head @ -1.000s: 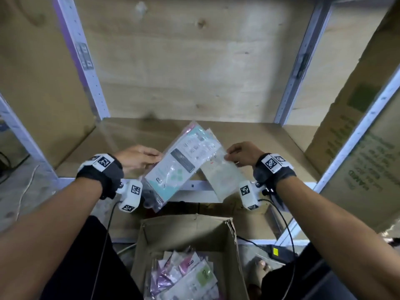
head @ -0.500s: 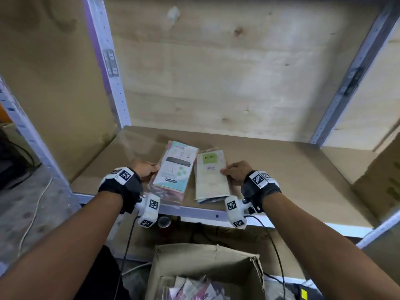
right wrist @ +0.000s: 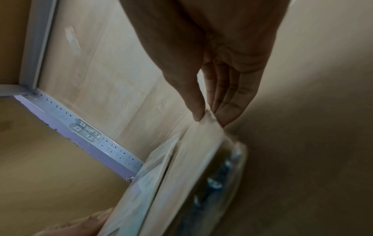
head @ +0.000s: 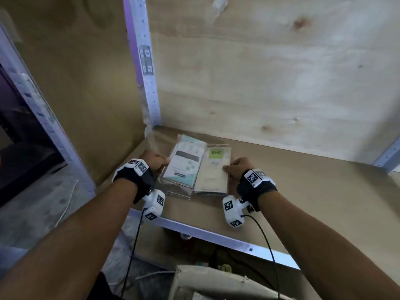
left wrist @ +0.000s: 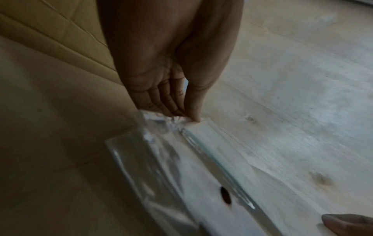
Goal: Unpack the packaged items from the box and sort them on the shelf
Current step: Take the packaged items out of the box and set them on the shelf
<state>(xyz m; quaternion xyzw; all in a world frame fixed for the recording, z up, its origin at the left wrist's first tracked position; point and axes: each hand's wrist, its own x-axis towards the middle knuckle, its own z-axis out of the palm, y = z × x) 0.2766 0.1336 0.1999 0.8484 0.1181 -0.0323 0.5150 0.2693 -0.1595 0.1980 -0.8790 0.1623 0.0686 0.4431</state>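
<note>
Two flat plastic-wrapped packages lie side by side on the wooden shelf board (head: 303, 191), near its back left corner. The left one is a teal-and-white package (head: 184, 163) with a black band; my left hand (head: 159, 162) pinches its left edge between thumb and fingers (left wrist: 177, 111). The right one is a beige package (head: 213, 172) with a green label; my right hand (head: 233, 168) pinches its right edge (right wrist: 207, 118). Both packages rest on the board. The cardboard box (head: 212, 282) shows only its top rim at the bottom of the head view.
A plywood back wall (head: 270, 72) and a side panel (head: 75, 83) close the shelf bay. A perforated metal upright (head: 142, 61) stands in the back left corner. The metal front rail (head: 216, 237) runs below my wrists. Bare board stretches right of the packages.
Both packages went from held up in the air over the box to lying flat on the shelf, then slid deeper toward the back left corner. My hands kept their hold.
</note>
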